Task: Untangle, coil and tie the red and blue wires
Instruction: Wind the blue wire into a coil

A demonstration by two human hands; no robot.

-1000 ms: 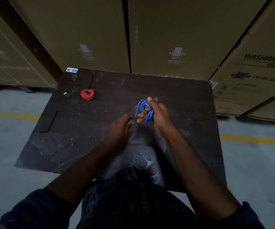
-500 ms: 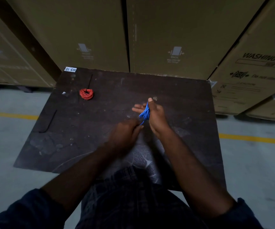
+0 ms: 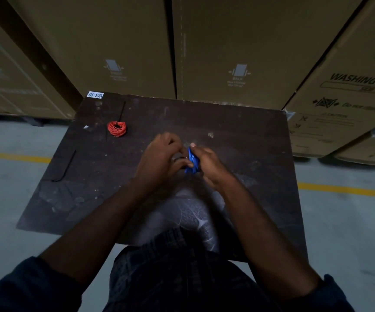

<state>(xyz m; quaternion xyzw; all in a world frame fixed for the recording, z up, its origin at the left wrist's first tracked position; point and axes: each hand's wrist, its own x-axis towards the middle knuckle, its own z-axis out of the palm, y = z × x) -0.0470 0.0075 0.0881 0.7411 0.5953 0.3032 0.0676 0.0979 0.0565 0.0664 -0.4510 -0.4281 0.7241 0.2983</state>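
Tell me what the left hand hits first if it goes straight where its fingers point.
The blue coiled wire bundle held in the right hand. Fingers of the left hand point straight at it, with almost no gap; whether they already touch is unclear in the dim picture.

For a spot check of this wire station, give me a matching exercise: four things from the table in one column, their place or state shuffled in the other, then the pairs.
1 red wire coil
2 blue wire bundle
3 WS-10 label
4 loose black tie

a gripped in the right hand
b stuck at the far left corner of the table
c lying alone near the left edge
d lying coiled and untouched

Pairs: 1-d, 2-a, 3-b, 4-c.
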